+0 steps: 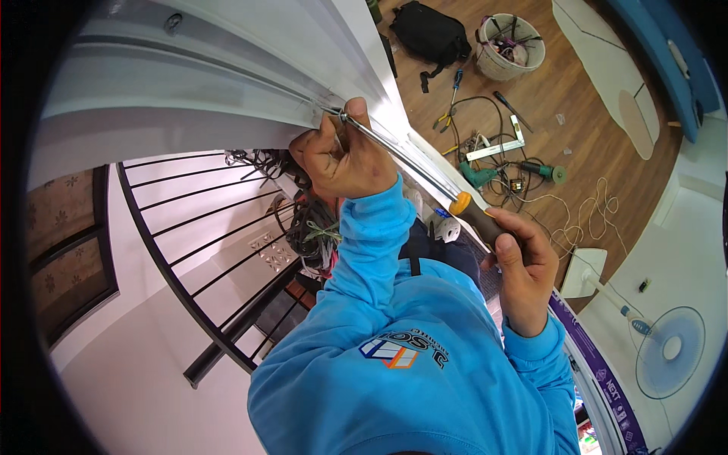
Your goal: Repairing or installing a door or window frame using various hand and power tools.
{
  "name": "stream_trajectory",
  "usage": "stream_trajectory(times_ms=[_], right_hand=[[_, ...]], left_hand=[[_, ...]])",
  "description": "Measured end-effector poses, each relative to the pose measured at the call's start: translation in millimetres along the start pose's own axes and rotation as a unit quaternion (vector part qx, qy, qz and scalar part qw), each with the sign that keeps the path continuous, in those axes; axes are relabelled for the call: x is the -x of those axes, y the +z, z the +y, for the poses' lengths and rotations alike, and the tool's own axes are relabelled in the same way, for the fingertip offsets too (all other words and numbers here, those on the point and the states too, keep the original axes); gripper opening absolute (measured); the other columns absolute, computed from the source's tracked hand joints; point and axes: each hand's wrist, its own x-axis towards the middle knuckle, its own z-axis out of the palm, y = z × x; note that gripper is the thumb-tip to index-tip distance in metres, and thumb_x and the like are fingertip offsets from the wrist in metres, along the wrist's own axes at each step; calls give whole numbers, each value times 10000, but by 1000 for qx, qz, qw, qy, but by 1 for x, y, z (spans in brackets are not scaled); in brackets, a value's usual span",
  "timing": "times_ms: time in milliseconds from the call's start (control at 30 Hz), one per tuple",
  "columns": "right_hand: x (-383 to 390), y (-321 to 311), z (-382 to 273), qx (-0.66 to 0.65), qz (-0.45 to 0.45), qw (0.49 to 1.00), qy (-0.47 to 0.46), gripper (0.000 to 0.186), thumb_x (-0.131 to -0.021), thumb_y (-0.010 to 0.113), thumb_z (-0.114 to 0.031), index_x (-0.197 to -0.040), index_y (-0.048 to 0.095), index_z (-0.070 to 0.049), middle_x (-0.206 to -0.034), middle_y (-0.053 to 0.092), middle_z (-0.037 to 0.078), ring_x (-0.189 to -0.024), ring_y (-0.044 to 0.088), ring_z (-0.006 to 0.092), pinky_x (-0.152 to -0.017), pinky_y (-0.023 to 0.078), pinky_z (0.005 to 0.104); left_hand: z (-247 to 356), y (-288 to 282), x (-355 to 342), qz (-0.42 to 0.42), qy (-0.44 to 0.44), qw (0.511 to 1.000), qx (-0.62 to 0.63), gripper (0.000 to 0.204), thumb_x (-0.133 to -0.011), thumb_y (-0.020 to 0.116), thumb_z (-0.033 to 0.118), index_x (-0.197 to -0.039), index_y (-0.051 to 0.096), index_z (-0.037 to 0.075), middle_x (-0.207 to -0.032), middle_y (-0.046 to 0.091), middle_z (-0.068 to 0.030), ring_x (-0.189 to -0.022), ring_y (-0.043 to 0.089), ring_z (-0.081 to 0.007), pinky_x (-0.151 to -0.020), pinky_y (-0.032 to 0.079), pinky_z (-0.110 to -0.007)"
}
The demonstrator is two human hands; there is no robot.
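Observation:
My right hand (pixel 523 265) is wrapped round the dark handle of a long screwdriver (pixel 474 216) with an orange collar. Its thin metal shaft slants up and left to a white door or window frame (pixel 227 83). Near the far end of the shaft, my left hand (pixel 349 163) is closed, with finger and thumb pinched round the metal. The tip meets the frame beside a grey groove; whether a screw sits there is too small to tell. Both forearms wear light blue sleeves.
Black railings (pixel 205 280) stand at the left, with bundled cables (pixel 311 227) beside them. On the wooden floor lie a green angle grinder (pixel 542 172), a green drill (pixel 478 176), a white square (pixel 497 148), cords and a black bag (pixel 432 34). A white basket (pixel 489 64) and a fan (pixel 671 349) stand farther off.

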Motion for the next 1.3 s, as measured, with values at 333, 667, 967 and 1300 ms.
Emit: stream_trajectory(times_ms=[333, 667, 967, 1300], right_hand=[[5, 9, 12, -34, -8, 999, -31, 217, -917, 553, -93, -1110, 586, 0, -1136, 580, 112, -749, 557, 91, -624, 478, 215], [7, 9, 17, -7, -15, 997, -72, 199, -892, 572, -42, -1084, 597, 6, -1143, 579, 137, -780, 571, 111, -617, 481, 230], [12, 13, -11, 244, 10, 931, -271, 230, -769, 633, 38, -998, 624, 20, -1034, 610, 228, -835, 653, 279, -681, 525, 294], [12, 14, -21, 185, 2, 948, -260, 179, -808, 606, -7, -978, 629, 44, -961, 633, 222, -738, 656, 226, -628, 514, 265]], left_hand=[[4, 7, -9, 41, -12, 999, 27, 342, -768, 781, 239, -786, 556, -18, -798, 543, -91, -741, 586, -183, -707, 530, -298], [5, 12, -9, 30, 6, 997, 70, 291, -808, 740, 177, -857, 522, -10, -886, 551, -124, -842, 607, -203, -759, 541, -299], [3, 17, -10, 76, -32, 992, 99, 412, -751, 785, 334, -779, 578, -21, -780, 537, -90, -756, 599, -195, -717, 525, -316], [6, 16, -11, 83, -27, 993, 86, 480, -734, 789, 388, -796, 590, -44, -743, 564, -102, -726, 587, -176, -689, 495, -287]])
